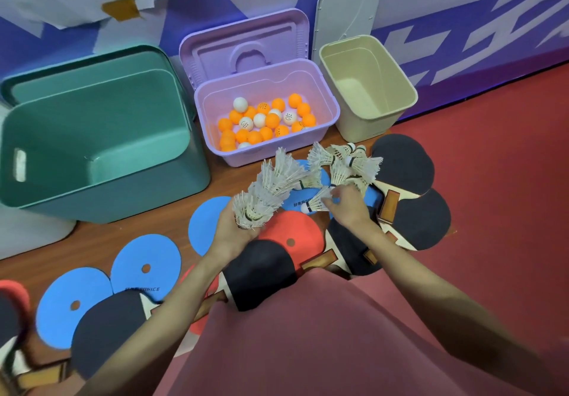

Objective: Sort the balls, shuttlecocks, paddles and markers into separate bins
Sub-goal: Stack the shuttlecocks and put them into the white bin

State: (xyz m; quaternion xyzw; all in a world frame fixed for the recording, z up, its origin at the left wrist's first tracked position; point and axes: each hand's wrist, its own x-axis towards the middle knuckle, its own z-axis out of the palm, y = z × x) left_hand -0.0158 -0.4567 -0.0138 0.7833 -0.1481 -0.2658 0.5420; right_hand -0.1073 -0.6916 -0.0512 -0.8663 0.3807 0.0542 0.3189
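Observation:
My left hand [235, 232] grips a nested stack of white feather shuttlecocks [271, 186] that leans up and to the right. My right hand [349, 203] pinches the feathers of one loose shuttlecock [317, 203] lying on a blue disc. Several more shuttlecocks [348, 161] lie in a heap just beyond that hand. The purple bin [332, 109] holds several orange and white balls [264, 121]. Black and red paddles [403, 167] lie on the floor around both hands. No markers are in view.
A large green bin [101, 149] stands at the left and a beige bin [366, 87] at the right, both showing bare bottoms. Lids lean on the wall behind them. Blue foam discs [144, 266] lie at the lower left. Red floor lies to the right.

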